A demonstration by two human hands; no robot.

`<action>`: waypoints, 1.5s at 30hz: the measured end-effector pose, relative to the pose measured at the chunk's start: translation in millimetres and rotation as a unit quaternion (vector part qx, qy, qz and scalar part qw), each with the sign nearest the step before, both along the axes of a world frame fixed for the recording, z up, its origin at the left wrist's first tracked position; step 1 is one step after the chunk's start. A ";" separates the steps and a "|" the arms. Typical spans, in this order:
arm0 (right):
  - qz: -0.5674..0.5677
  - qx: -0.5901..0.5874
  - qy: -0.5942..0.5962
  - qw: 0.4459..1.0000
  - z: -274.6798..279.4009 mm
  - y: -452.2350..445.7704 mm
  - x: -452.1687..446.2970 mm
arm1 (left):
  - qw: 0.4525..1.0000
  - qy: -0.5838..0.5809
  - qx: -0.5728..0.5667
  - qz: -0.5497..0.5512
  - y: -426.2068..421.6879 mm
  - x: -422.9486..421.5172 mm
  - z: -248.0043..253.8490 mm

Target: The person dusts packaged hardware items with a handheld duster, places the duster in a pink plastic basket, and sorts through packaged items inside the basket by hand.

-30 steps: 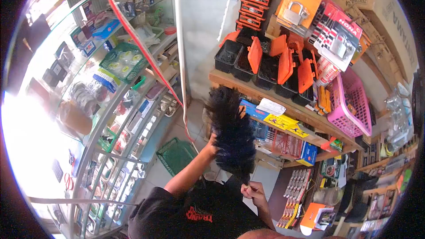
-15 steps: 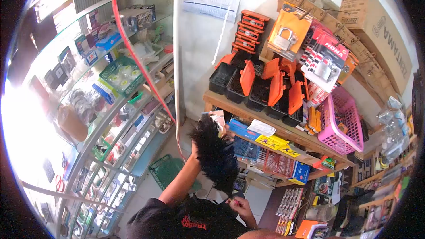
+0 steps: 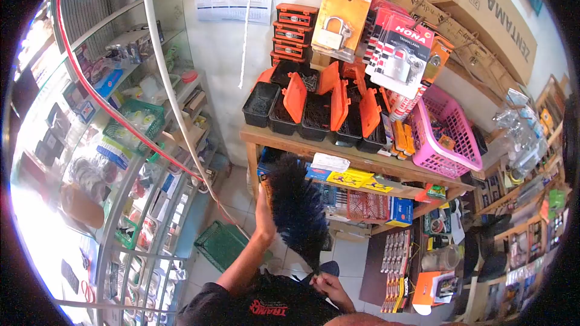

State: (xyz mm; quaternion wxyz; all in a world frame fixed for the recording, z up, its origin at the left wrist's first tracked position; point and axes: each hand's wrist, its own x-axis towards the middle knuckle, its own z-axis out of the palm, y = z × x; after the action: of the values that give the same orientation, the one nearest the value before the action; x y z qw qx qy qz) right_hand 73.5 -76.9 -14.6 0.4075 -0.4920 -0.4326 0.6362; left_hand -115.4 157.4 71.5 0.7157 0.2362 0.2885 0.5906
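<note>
1. Presently, the black duster (image 3: 296, 208) extends forward from the right hand (image 3: 329, 285), closed round its handle end; the left hand (image 3: 264, 212) sits beside the plumage, fingers partly hidden, grip indeterminable.
2. Beyond runs the wooden shelf (image 3: 284, 143) edge; open floor tiles (image 3: 349, 259) show rightward, green basket (image 3: 220, 249) leftward.
3. Plumage dense, shaggy, narrowing toward the handle.

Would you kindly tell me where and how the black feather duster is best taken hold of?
Probably by the narrow lower end of the black feather duster, coming from below on the wearer's side, where the right hand closes around it. Its bushy body widens upward from there and hides any core, so that slim end seems the firmer hold.
</note>
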 end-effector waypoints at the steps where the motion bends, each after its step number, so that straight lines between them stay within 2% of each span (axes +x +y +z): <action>1: 0.004 0.011 -0.018 1.000 -0.9 -4.5 -0.2 | 1.000 0.000 0.016 -0.006 1.0 -2.5 -5.7; 2: 0.004 0.010 -0.020 1.000 -1.0 -8.5 -0.5 | 0.999 0.001 0.034 -0.011 0.4 -3.8 -9.2; 4: 0.006 0.012 -0.024 1.000 2.3 -13.2 -3.0 | 1.000 -0.010 -0.030 0.001 -9.1 8.3 -9.2; 5: 0.013 -0.027 -0.043 0.999 -0.1 -14.2 -3.8 | 0.998 -0.015 -0.061 0.008 -16.0 13.9 -8.7; 6: 0.020 -0.063 -0.062 0.996 -3.6 -13.0 -3.7 | 0.998 -0.009 -0.007 -0.065 -25.4 14.9 -5.2; 7: 0.027 -0.095 -0.083 0.992 -4.0 -7.3 -2.7 | 0.997 0.007 -0.021 -0.072 -34.2 20.7 -7.1; 9: 0.019 -0.084 -0.096 0.992 2.1 7.7 -6.6 | 0.995 0.039 -0.041 -0.086 -50.9 32.3 -12.5; 10: 0.017 -0.078 -0.104 0.991 8.4 14.4 -7.6 | 0.994 0.009 -0.045 -0.100 -57.5 35.0 -15.1; 12: 0.016 -0.126 -0.024 0.992 31.7 28.1 -7.1 | 0.989 -0.050 -0.054 -0.125 -64.4 39.4 -12.0; 14: -0.018 -0.160 0.030 0.986 45.5 32.5 -9.8 | 0.993 -0.054 -0.082 -0.066 -61.2 30.6 1.1; 15: 0.002 -0.133 0.026 0.991 46.5 37.2 -5.9 | 0.993 -0.054 -0.097 -0.036 -61.4 24.1 4.4; 16: 0.020 -0.111 0.022 0.993 47.7 39.9 1.5 | 0.989 -0.123 -0.075 -0.044 -52.6 16.8 -27.6; 17: 0.037 -0.092 0.015 0.995 50.6 39.0 9.0 | 0.994 -0.107 -0.036 -0.003 -48.6 12.1 -34.9; 18: 0.038 -0.059 -0.026 0.997 55.4 37.2 13.8 | 0.994 -0.110 -0.007 0.008 -50.1 10.4 -23.2; 19: 0.046 -0.039 -0.014 0.998 57.0 31.1 18.9 | 0.993 -0.111 0.021 0.021 -55.3 8.9 -8.1; 22: 0.068 0.022 0.015 0.997 72.5 21.4 36.9 | 0.998 -0.003 -0.027 0.053 -83.9 15.2 21.3; 25: 0.109 0.000 -0.021 0.994 55.7 8.9 63.3 | 0.993 -0.103 -0.049 0.022 -128.5 62.5 55.9; 26: 0.107 0.026 -0.061 0.992 54.1 4.8 69.8 | 0.994 -0.104 -0.043 0.015 -139.5 78.6 28.8; 29: 0.112 0.074 -0.098 0.986 37.6 -16.1 102.9 | 0.985 -0.161 -0.052 -0.045 -157.2 108.3 17.6; 30: 0.089 0.073 -0.073 0.991 45.0 -25.6 108.2 | 0.978 -0.192 -0.052 -0.059 -163.0 114.7 27.0; 33: 0.085 0.041 -0.098 0.991 10.6 -49.6 140.5 | 0.984 -0.165 -0.053 -0.038 -180.0 135.6 62.6; 36: 0.089 0.050 -0.111 0.989 -1.2 -72.5 155.5 | 0.982 -0.167 -0.072 -0.047 -202.2 153.9 62.5; 39: 0.087 -0.093 0.040 0.991 1.8 -94.2 163.9 | 0.984 -0.158 -0.077 -0.009 -229.5 188.9 41.9; 40: 0.115 -0.096 0.131 0.980 -10.5 -99.4 170.5 | 0.985 -0.151 -0.079 0.010 -239.2 202.1 35.1; 43: 0.130 -0.013 0.031 0.991 2.5 -119.4 172.3 | 0.975 -0.169 -0.143 -0.016 -271.6 222.8 33.2; 45: 0.119 -0.037 0.063 0.990 -7.6 -128.1 177.4 | 0.972 -0.177 -0.151 -0.026 -283.2 227.0 41.5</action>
State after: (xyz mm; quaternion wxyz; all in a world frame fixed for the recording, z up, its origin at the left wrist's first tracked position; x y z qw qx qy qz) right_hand 251.0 -205.0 -22.2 0.3364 -0.4104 -0.4375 0.7260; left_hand 111.6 -125.8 113.1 0.7983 0.0241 0.2367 0.5533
